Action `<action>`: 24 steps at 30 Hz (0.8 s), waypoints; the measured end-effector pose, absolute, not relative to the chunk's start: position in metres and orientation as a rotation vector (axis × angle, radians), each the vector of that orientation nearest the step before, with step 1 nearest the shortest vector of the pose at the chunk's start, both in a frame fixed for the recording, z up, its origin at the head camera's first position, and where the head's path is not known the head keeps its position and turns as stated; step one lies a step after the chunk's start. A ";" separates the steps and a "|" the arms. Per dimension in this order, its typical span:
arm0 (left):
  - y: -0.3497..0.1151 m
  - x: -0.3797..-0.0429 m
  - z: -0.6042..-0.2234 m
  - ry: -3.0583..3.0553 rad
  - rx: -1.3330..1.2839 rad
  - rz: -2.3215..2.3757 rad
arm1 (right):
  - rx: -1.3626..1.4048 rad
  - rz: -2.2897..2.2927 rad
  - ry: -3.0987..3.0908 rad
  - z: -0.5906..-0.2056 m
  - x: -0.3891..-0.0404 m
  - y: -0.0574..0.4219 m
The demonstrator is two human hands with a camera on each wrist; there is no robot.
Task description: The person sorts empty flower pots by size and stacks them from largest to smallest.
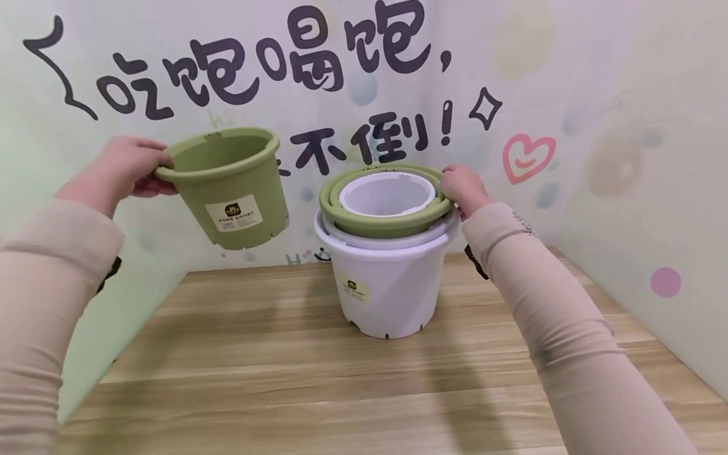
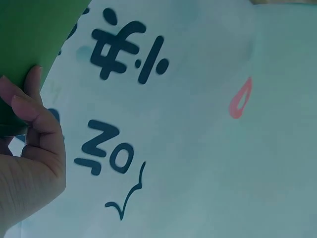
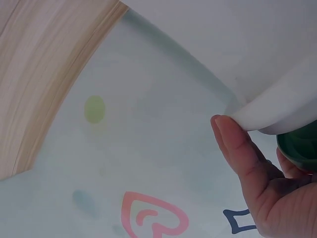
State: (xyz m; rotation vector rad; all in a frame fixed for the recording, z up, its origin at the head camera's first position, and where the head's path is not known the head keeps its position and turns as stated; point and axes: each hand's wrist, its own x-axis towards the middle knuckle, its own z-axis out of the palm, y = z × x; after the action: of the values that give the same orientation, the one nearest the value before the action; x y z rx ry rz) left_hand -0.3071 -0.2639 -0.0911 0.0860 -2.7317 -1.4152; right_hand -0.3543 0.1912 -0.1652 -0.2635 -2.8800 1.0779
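Observation:
My left hand (image 1: 139,165) grips the left rim of a green plastic flowerpot (image 1: 227,189), which hangs in the air above the table with its mouth up. In the left wrist view, curled fingers (image 2: 34,106) show against the green wall of this pot (image 2: 37,39). To its right, a nested stack of flowerpots stands upright, its outer white pot (image 1: 392,284) resting on the table. Green pots (image 1: 364,222) sit inside, with a small white pot (image 1: 388,197) innermost. My right hand (image 1: 465,188) holds the stack's right edge, fingers at the green rim and thumb against the white rim (image 3: 277,109).
The wood-grain table (image 1: 318,392) runs back to a pale wall (image 1: 574,82) with large black lettering and a pink heart (image 1: 529,158). Side walls close in at left and right. A paper label (image 1: 234,213) is on the raised pot.

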 end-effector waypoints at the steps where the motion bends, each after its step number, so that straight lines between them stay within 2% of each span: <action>1: -0.263 -0.307 -0.086 -2.723 0.097 -1.428 | -0.265 1.089 -2.876 -0.165 -0.354 0.191; 11: -0.242 -0.305 -0.045 -2.681 0.167 -1.472 | -0.208 1.109 -2.834 -0.164 -0.354 0.191; 24: -0.190 -0.307 -0.026 -2.571 0.139 -1.482 | -0.194 1.111 -2.840 -0.166 -0.353 0.189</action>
State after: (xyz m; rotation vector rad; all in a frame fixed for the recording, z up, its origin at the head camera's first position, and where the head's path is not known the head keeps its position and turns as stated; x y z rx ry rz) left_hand -0.3067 -0.1905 -0.0258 0.1388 -2.5708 -1.4817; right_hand -0.3533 0.1886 -0.1664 -0.1941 -2.8400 1.1106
